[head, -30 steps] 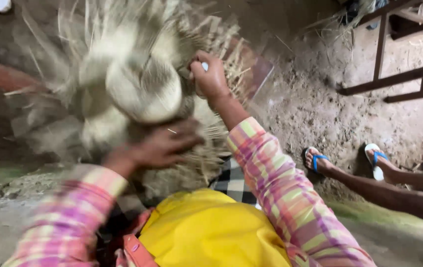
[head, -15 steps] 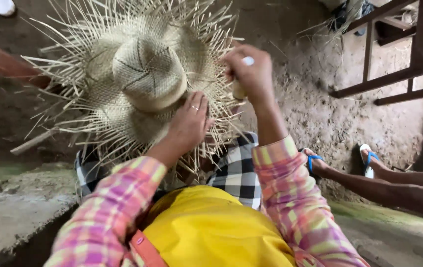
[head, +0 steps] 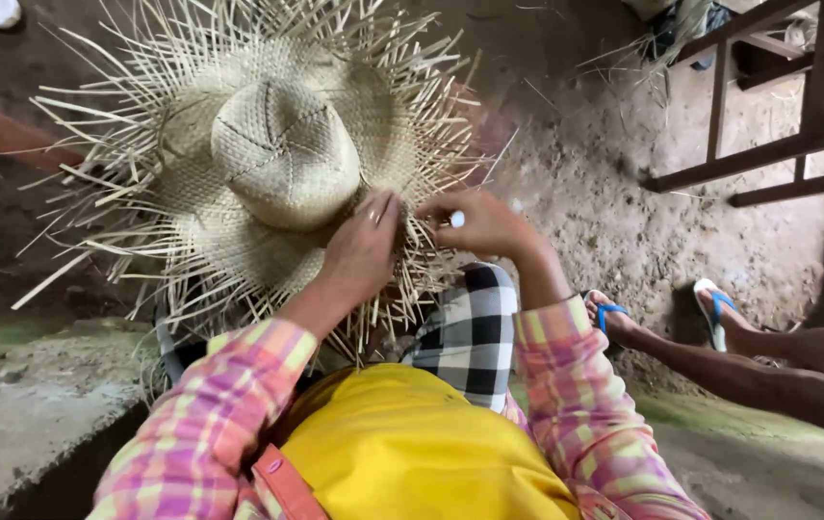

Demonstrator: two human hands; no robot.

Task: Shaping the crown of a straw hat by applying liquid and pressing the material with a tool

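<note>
A half-woven hat of pale straw [head: 282,154], with a finished domed crown and a brim bristling with loose unwoven strips, is resting crown-up over the person's lap, above a black-and-white checked cloth [head: 470,332] that is covering the knee. No container is showing, and nothing is sitting in the hat.

The left hand [head: 362,248] is lying palm-down on the near side of the brim, just below the crown — fingers together and curled lightly onto the weave, pressing rather than clamping. The right hand [head: 479,220] is working at the brim's right edge, its fingers pinched closed around thin straw strips; a small white thing is showing at the fingertips, too small to make out.

Pink-and-yellow plaid sleeves are covering both forearms, and a yellow garment [head: 402,453] is filling the bottom of the view. To the right, another person's feet in blue-strapped sandals [head: 657,313] are resting on the dirt floor [head: 605,193] — the rest of that person is cut off. Dark wooden furniture legs [head: 768,144] are standing at the upper right.
</note>
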